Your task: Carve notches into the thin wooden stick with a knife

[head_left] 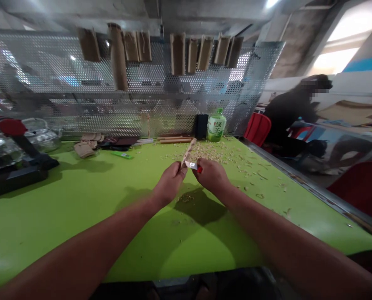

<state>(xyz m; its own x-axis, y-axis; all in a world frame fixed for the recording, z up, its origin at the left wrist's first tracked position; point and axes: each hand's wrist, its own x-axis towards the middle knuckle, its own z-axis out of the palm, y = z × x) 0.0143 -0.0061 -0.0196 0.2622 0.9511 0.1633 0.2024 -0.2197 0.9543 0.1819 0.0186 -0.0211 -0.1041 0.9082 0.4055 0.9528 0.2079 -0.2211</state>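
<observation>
My left hand (171, 180) is closed around the near end of a slim wooden stick (190, 147), which points away from me and slants up to the right. In my right hand (213, 174) is a knife with a red handle (200, 169). Its short bright blade (191, 165) lies against the stick just beyond my left fingers. Both hands are above the green tabletop (104, 216), close together. Pale wood shavings (235, 155) are scattered beyond and right of my hands, and a small pile (186, 198) lies below them.
A green-labelled bottle (216, 126) and a black box (201, 126) stand at the back. Wooden strips (176, 140), a green packet (122, 155) and wooden pieces (85, 149) lie along the back. A black-and-red device (23, 146) stands left. A person (288, 112) sits at the right.
</observation>
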